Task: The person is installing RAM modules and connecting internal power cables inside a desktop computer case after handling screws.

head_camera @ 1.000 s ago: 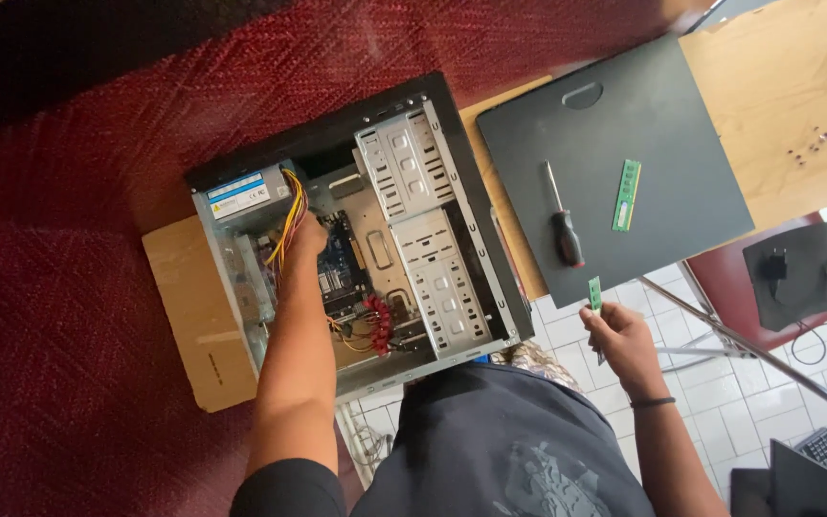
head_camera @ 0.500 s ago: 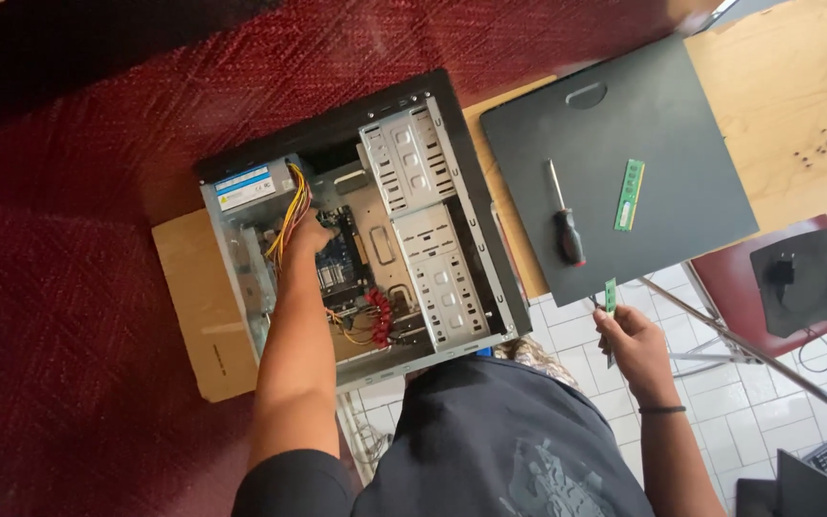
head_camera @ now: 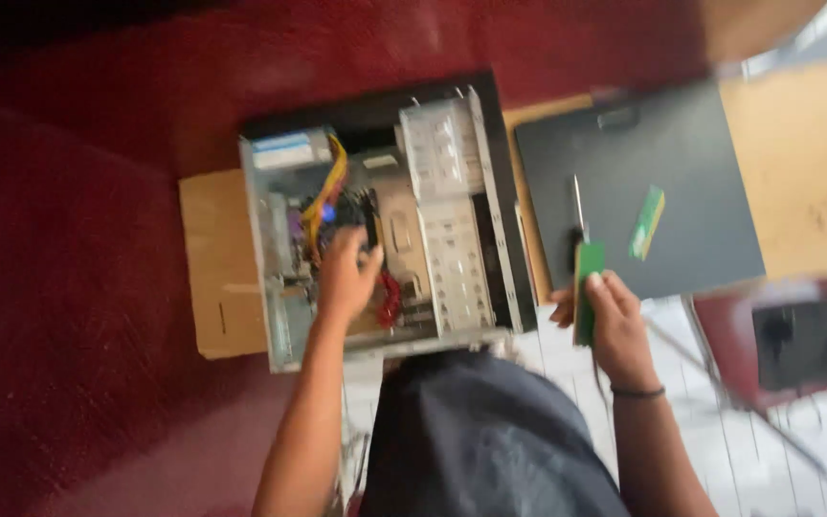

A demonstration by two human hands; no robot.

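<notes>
Fingers of the right hand [head_camera: 614, 321] are pinching a green memory stick [head_camera: 587, 290] by its long edges, holding it upright just off the near left corner of the dark side panel [head_camera: 643, 182]. It is looking thin, light and stiff, a fragile little board, so to my eye the bare edges are the place to grip it, well clear of the contact strip.

Over on the other side, the left hand [head_camera: 346, 273] is reaching down inside the open computer case [head_camera: 375, 220], fingers curled among the parts near the red cables [head_camera: 390, 297] and the yellow wire bundle [head_camera: 325, 191]; blur is hiding whether it is actually gripping anything.

A second green stick [head_camera: 647, 222] is lying flat near the middle of the panel, and a screwdriver [head_camera: 578, 215] is resting close to the panel's left edge, just beyond the held stick. The case is sitting on a cardboard sheet [head_camera: 212, 268] on the red carpet [head_camera: 69, 287].

Room is looking tight: the metal drive cage [head_camera: 452, 211] is taking up the case's right half, and cables are crowding the gap around the left hand. The case's rim is standing between the two hands, and its sheet-metal edges look sharp.
</notes>
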